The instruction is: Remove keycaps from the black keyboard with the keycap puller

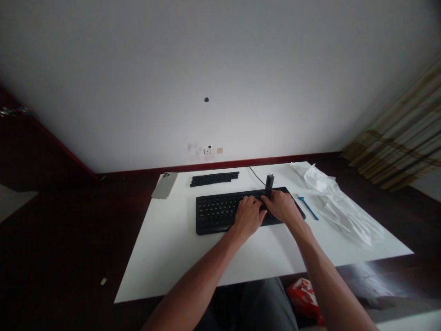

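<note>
A black keyboard [215, 212] lies on the white table, its cable running to the back edge. The left part shows small pale dots where keycaps seem to be off. My left hand [248, 212] rests on the middle of the keyboard, thumb and fingers apart. Close beside it, my right hand [280, 205] has its fingers closed at the base of a dark upright handheld tool [269, 184]. What kind of tool this is cannot be made out. Both hands hide the keys beneath them.
Black keycaps [214, 178] lie in rows behind the keyboard. A phone [165, 185] is at the table's left rear. Right of the keyboard are a blue pry stick [308, 208] and crumpled white plastic wrapping [346, 216]. A red bag [303, 298] sits below the front edge.
</note>
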Available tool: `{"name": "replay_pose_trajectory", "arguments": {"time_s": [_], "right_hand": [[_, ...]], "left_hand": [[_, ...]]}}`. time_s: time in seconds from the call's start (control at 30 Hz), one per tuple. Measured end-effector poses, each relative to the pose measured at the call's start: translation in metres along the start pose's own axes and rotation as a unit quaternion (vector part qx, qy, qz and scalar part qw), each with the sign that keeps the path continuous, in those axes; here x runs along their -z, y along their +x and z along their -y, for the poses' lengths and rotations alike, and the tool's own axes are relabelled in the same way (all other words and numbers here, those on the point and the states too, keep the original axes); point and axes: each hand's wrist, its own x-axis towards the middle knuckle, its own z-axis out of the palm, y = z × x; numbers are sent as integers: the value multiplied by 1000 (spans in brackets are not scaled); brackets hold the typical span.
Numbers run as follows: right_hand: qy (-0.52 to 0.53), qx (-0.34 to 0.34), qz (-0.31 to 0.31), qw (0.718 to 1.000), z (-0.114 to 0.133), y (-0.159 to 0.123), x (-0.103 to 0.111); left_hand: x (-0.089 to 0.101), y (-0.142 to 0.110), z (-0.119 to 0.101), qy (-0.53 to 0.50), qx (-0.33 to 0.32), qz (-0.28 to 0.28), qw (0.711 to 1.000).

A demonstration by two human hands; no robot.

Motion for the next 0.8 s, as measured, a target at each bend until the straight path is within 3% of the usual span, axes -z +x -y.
{"name": "replay_pose_trajectory", "arguments": {"time_s": [0.13, 0.33, 0.67, 0.8], "right_hand": [[-67, -21, 32, 997, 7, 17, 6], [-82, -61, 92, 990, 16, 32, 13], [-8, -100, 240, 966, 39, 57, 26], [-20, -88, 217, 972, 37, 52, 26]], "left_hand": [[-4, 4, 4, 2, 2, 4, 1000], [-7, 8, 5, 0, 7, 2, 1000], [-5, 9, 2, -3, 19, -5, 1000], [-5, 9, 2, -12, 21, -4, 1000]]}}
